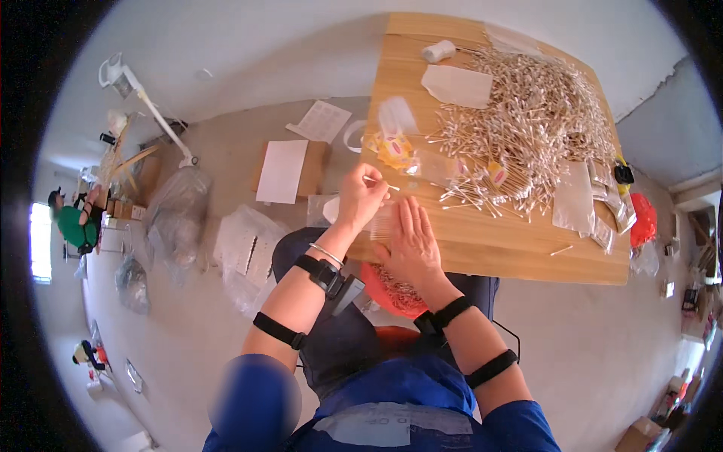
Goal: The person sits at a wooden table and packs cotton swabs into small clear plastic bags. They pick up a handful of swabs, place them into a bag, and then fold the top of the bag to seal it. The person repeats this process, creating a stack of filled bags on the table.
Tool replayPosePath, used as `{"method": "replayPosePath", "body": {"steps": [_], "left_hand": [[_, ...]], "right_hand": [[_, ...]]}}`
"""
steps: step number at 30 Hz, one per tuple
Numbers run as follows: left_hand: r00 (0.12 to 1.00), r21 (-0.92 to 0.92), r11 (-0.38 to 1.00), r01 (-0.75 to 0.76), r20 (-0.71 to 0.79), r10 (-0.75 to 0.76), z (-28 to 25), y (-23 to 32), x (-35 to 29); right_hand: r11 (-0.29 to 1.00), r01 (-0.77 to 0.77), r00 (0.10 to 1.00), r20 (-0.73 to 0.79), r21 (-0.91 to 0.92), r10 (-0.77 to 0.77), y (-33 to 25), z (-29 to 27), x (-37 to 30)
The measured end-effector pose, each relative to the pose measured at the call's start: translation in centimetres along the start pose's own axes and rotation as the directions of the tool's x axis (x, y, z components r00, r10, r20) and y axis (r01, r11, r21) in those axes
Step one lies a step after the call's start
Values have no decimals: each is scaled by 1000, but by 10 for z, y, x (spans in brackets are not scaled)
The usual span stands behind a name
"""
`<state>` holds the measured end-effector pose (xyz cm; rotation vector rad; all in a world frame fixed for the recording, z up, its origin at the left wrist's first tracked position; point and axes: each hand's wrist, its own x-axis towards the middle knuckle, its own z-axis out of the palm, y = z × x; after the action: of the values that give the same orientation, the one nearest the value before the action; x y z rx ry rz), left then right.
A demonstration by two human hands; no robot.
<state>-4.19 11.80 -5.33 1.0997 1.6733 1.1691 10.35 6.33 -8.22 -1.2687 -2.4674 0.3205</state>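
While the left hand [364, 199] pinches, its grip is closed with thumb and fingertips pressed together around a single cotton swab [383, 184]. The swab sticks out from the grip to the right, one end pointing across the near left corner of the counter [520, 252], and lies just above the fingertips of the right hand [413, 239]. That hand has a different grip: it rests flat, palm down, its fingers stretched out side by side and the thumb set apart toward the left. Between the two hands, beside the right hand's thumb and index finger, is a row of thin pale sticks [381, 224] laid parallel at the counter's edge; whether a clear wrapper covers them I cannot tell.

Beyond the left hand's grip, near it, lie yellow-marked packets [393, 151]. A large heap of swabs [538, 113] spreads over the far right part of the counter, well apart from the grip, with filled clear packets [602, 181] along its right side. One lone swab [561, 250] lies near the front edge. Below the right hand, a red bag [403, 300] with swabs inside sits at the person's lap.
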Motion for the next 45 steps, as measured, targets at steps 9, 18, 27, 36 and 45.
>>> {"method": "replayPosePath", "body": {"steps": [9, 18, 27, 36, 45], "left_hand": [[916, 488, 780, -393, 136, 377, -10, -37, -10], [843, 482, 719, -500, 80, 532, -1, -36, -28], [909, 222, 884, -412, 29, 416, 5, -38, -42], [866, 333, 823, -459, -37, 498, 3, -50, -50], [912, 246, 885, -396, -3, 410, 8, -48, -60]], "right_hand": [[1000, -8, 1000, 16, -27, 8, -2, 2, 1], [1000, 17, 1000, -13, -26, -18, 1, 8, 1], [999, 7, 1000, 3, -53, -6, 3, 12, 1], [997, 13, 999, -28, -80, -16, 3, 13, 0], [999, 22, 999, -33, -42, -23, 4, 14, 0]]}}
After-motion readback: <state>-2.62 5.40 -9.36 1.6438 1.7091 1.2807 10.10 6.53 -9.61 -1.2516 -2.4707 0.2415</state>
